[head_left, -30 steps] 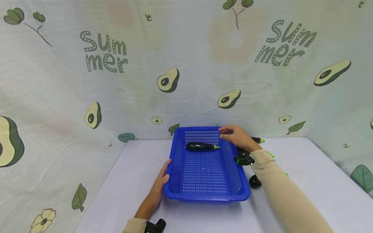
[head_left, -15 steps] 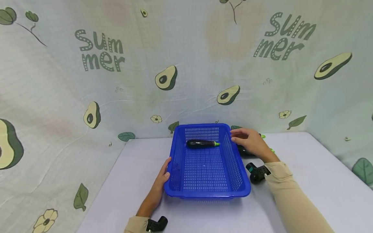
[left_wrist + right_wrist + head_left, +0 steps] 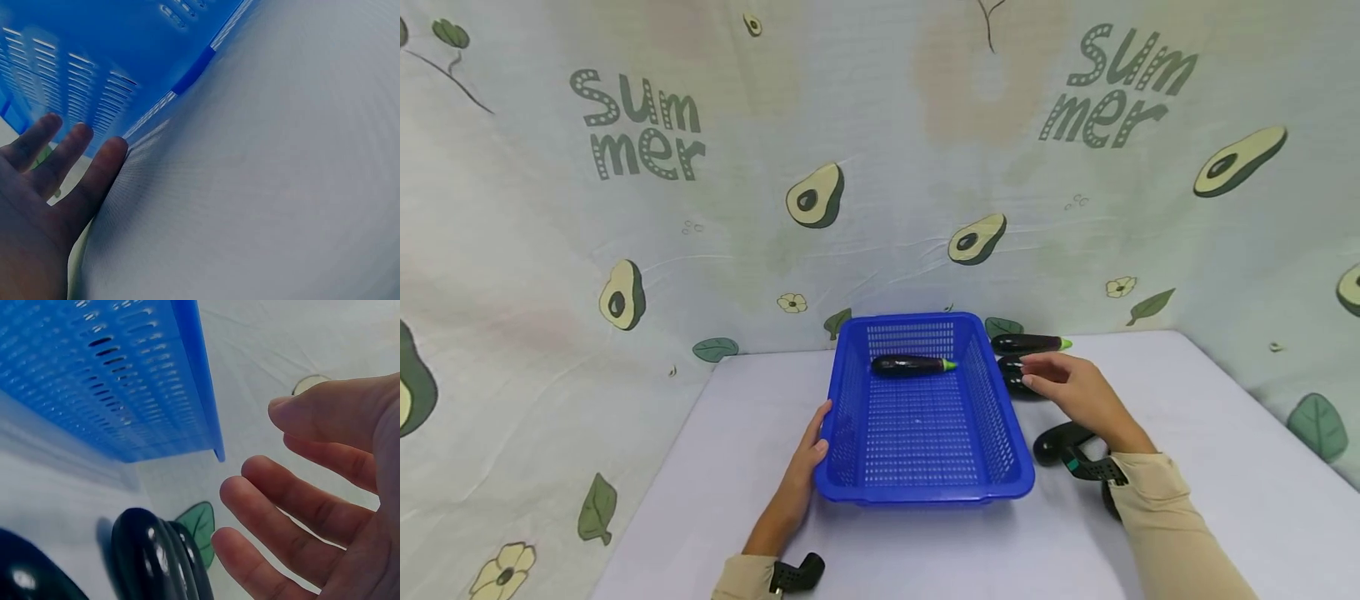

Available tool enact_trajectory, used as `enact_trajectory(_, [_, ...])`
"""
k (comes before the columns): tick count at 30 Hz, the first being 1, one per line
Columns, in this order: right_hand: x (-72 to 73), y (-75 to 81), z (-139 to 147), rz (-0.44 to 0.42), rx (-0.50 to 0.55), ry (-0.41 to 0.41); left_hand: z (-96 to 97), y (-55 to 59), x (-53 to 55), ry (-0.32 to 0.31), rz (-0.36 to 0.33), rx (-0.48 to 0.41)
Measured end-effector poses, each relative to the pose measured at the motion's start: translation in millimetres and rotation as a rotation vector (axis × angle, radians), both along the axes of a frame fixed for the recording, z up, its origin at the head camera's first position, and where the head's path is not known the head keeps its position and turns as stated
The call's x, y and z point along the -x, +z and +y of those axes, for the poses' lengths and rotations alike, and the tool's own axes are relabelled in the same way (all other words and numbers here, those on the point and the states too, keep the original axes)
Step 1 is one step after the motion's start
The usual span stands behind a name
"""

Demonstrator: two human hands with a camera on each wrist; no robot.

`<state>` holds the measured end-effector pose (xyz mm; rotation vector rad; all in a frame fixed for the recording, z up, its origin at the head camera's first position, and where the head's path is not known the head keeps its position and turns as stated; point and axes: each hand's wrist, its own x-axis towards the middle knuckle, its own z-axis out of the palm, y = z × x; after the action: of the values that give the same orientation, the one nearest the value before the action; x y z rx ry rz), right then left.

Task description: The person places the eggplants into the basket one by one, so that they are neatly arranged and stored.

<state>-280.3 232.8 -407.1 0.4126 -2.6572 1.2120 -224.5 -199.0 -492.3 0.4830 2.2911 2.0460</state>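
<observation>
A blue perforated plastic basket stands on the white table, with one dark eggplant lying across its far part. My left hand touches the basket's left side; in the left wrist view its fingers are extended against the outer wall. To the right of the basket, my right hand hovers over the eggplants with fingers loosely bent and nothing in them. Beneath and beside it lie an eggplant partly covered by the hand, and a farther eggplant with a green stem.
Nearer along the basket's right side lies another eggplant, partly behind the wrist camera. One more eggplant is mostly hidden by the right forearm. A printed cloth hangs behind the table's back edge.
My right hand has moved from over the basket's far right corner, out to the right and nearer, uncovering the back eggplant. The left hand stays at the basket. The head view has shifted slightly.
</observation>
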Motion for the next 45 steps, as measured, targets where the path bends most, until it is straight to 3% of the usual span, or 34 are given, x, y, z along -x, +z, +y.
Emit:
enact_trajectory(5, [-4.0,-0.8,6.5,0.005,-0.005,0.004,-3.6,2.1,1.8,0.005,-0.002,0.000])
enact_trajectory(16, [-18.8,-8.8,28.2,-0.002,-0.089,-0.072,-2.2,0.3,1.3,0.002,-0.003,-0.002])
enact_trajectory(25, [-28.4,-12.0,53.3,0.039,-0.144,-0.096,-1.6,1.2,0.4,0.015,-0.020,0.008])
enact_trajectory(45, [-51.8,-41.1,103.3,0.127,-0.169,-0.122,-0.4,0.4,-0.6,0.001,0.005,-0.024])
